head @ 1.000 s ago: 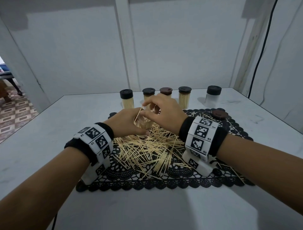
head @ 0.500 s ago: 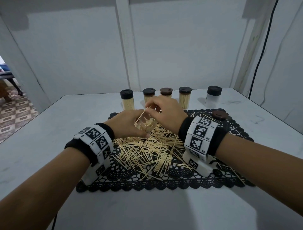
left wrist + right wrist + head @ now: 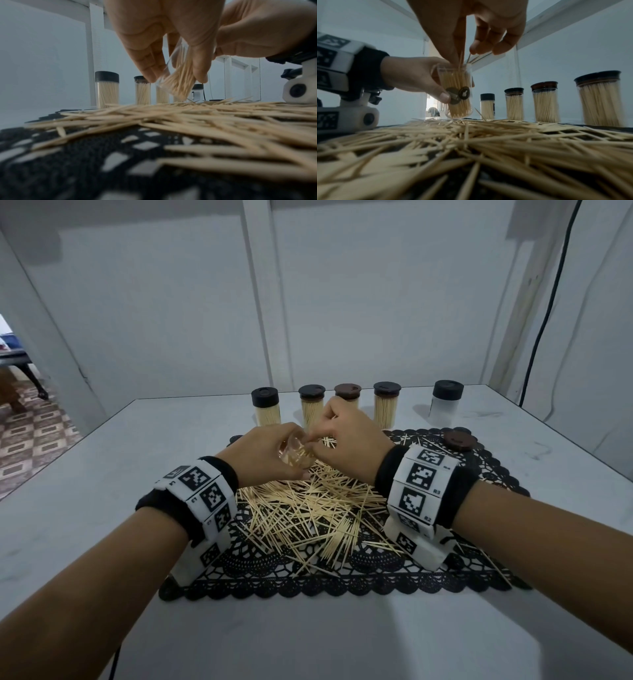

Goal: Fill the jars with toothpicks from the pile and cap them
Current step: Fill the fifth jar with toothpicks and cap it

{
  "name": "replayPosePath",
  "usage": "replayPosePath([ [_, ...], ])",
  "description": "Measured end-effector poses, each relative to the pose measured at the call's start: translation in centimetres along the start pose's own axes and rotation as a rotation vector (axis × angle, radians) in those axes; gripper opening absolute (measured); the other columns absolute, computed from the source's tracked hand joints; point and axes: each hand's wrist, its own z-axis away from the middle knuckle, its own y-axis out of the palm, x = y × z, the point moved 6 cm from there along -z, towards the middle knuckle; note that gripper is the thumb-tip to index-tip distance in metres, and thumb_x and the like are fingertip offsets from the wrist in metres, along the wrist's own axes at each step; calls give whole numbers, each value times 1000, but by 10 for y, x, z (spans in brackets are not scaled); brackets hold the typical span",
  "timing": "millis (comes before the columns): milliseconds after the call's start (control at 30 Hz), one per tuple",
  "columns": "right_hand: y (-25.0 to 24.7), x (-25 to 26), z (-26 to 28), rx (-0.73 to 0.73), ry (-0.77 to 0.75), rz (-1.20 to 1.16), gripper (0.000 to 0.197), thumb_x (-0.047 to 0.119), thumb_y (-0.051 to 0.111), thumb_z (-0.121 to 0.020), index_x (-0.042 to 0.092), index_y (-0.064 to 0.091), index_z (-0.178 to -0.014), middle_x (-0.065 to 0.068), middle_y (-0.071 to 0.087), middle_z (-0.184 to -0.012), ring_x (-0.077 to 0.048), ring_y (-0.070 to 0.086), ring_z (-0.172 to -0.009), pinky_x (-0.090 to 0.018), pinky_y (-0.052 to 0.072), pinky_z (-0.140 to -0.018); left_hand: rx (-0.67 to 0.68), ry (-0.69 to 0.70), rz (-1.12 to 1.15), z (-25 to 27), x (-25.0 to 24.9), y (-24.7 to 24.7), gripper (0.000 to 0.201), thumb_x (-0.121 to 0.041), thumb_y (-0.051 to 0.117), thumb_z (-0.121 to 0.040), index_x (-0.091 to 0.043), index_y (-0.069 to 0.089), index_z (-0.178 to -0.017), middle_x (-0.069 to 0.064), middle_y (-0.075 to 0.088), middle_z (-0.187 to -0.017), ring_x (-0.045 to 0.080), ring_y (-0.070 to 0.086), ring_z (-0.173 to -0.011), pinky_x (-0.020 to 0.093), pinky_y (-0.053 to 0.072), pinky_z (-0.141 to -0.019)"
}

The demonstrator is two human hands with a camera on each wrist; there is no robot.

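From the head view, the open jar (image 3: 297, 455) is gripped by the left hand (image 3: 265, 453) above the far edge of the pile (image 3: 308, 508); the right hand (image 3: 346, 440) pinches toothpicks at its mouth.

From the left wrist, the jar (image 3: 176, 81) is seen tilted (best kept so).

From the right wrist, the toothpicks (image 3: 461, 59) should be released only once aligned with those inside.

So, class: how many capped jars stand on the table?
5: four toothpick-filled clear jars in a back row, and one empty frosted black-capped jar far right. The hands may hide others.
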Motion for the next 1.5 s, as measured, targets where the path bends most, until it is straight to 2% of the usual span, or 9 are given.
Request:
replayPosePath([
  [300, -10, 5, -1, -126, -46, -63, 21, 11, 54, -88, 7, 60, -107, 2, 49, -87, -10, 46, -77, -12, 32, -63, -25, 2, 26, -1, -1, -2, 54, -35, 80, -70, -20, 55, -115, -8, 59, -101, 9, 53, -87, 12, 38, -69],
  [533, -5, 6, -1, -33, -95, -25, 13, 11, 58, -87, 4, 68, -93, -6, 62, -88, -10, 48, -78, -15, 35, -67, -32, 2, 23, -1, -1, -2, 51, -36, 80, -69, -21, 56, -112, -2, 62, -104, 15, 56, -94, 30, 45, -81],
  [633, 1, 4, -2, 20, -76, -17, 15, 14, 59, -87, 7, 70, -95, -6, 57, -92, -13, 49, -82, -21, 35, -71, -30, 6, 20, -2, 0, -2, 51, -36, 80, -70, -20, 56, -112, -3, 62, -103, 14, 55, -91, 25, 44, -75],
  [767, -5, 2, -1, -90, -32, -59, 17, 20, 57, -90, 11, 65, -102, 3, 42, -93, -5, 41, -75, -9, 31, -65, -39, 17, 23, -1, 0, -3, 51, -36, 79, -70, -19, 55, -112, -2, 61, -102, 15, 55, -90, 25, 43, -75],
  [900, -9, -4, 0, -67, 32, 32, 22, 25, 50, -93, 9, 59, -105, 3, 48, -91, -7, 44, -78, -14, 29, -65, -44, 14, 12, -1, 0, -4, 55, -35, 79, -70, -18, 54, -116, -2, 61, -106, 15, 56, -95, 27, 44, -79],
  [1033, -10, -1, 1, -61, 28, 25, 14, 13, 51, -91, 5, 62, -96, -6, 63, -90, -15, 53, -80, -19, 38, -70, -44, 16, 9, -2, 0, -3, 55, -35, 80, -70, -18, 55, -116, -2, 62, -108, 15, 56, -96, 27, 44, -81],
  [1200, -12, 2, -1, -110, -65, 45, 10, 9, 55, -88, 4, 64, -88, -7, 59, -86, -12, 45, -75, -16, 27, -64, -47, 20, 13, -2, 0, -4, 55, -35, 80, -70, -18, 55, -116, -2, 62, -105, 15, 56, -95, 29, 45, -80],
  [1367, 7, 11, 3, 2, -194, 11, 27, 24, 52, -84, 8, 73, -90, -11, 61, -90, -22, 52, -81, -32, 41, -71, -59, 58, 29, -1, -2, -4, 48, -30, 79, -70, -18, 56, -111, -4, 60, -99, 12, 53, -87, 15, 39, -69],
  [1500, 1, 10, 4, -92, -150, -80, 29, 17, 47, -79, 6, 72, -89, -13, 48, -94, -20, 46, -78, -30, 41, -66, -79, 94, 43, -1, -3, -4, 44, -29, 78, -71, -19, 56, -108, -4, 60, -97, 13, 54, -86, 21, 42, -72],
])
